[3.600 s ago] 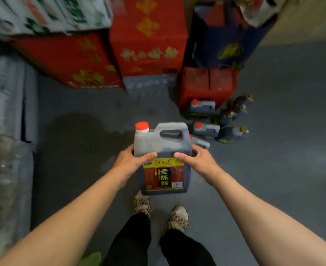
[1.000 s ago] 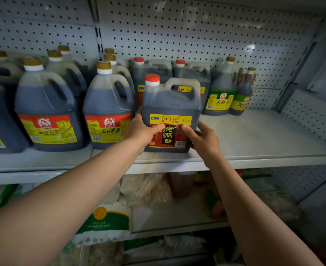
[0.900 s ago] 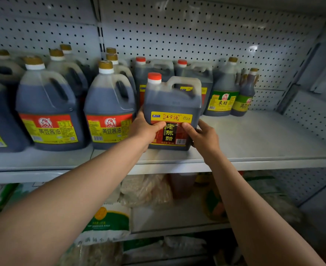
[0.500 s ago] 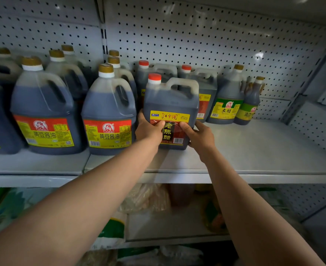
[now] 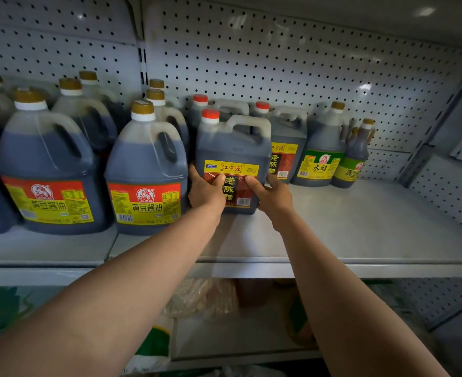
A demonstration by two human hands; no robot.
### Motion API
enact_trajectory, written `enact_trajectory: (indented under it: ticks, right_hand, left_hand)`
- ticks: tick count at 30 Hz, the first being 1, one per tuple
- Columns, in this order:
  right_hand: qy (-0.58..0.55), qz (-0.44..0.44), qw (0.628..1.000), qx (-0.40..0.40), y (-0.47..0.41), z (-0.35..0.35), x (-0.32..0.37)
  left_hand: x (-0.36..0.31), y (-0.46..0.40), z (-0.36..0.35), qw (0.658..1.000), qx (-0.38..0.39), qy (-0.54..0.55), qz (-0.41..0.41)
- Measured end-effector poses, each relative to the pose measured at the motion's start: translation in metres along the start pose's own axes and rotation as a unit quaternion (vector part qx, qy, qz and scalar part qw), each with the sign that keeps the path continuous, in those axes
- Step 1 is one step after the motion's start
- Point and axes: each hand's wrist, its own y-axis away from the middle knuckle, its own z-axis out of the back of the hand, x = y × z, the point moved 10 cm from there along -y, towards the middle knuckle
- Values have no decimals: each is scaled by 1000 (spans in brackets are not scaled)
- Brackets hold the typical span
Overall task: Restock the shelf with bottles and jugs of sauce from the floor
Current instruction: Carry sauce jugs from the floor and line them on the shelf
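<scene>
**Both hands clamped on a vinegar jug at the shelf**

Now the red-capped jug point(image 5: 232, 148) stands upright on the grey metal shelf point(image 5: 360, 224), held from both sides low on its body. The left hand point(image 5: 206, 190) wraps the jug's left lower edge, its thumb laid across the front label and its fingers hidden behind the side. The right hand point(image 5: 272, 195) mirrors it on the right lower corner, thumb pressed onto the label, the other fingers curled round out of view. The two hands are set apart by the width of the label, with the jug between them.

Whether the jug's base rests fully on the shelf or hangs just above it cannot be told, since the wrists cover part of the bottom edge.

Directly behind it stand two more red-capped jugs point(image 5: 287, 137) of the same square shape, close enough that they nearly touch it. Just to its left is a round soy sauce jug point(image 5: 145, 170) with a gold cap and a red and yellow label, and further left a second like it point(image 5: 47, 164), with more gold-capped ones behind. To the right, near the pegboard back wall point(image 5: 279, 55), stand a green-labelled jug point(image 5: 323, 151) and a small bottle point(image 5: 356, 159) just beside it. Bagged goods point(image 5: 200, 297) lie on the lower shelf beneath.
</scene>
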Motion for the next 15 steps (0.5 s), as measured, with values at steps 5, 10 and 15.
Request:
enact_trajectory:
  ticks: [5,10,15]
  right_hand:
    - [-5,-13,1000,9,-10,-4,-3]
    - [37,-34,998,24,-15,-7,-7]
    - [108,-39,993,6,-2,4,2]
  left_hand:
    - [0,-7,-4,1000,6,1,10]
    - [1,-9,-6,1000,8,-5,27]
    - [-1,-8,-3,997,-5,-21,68]
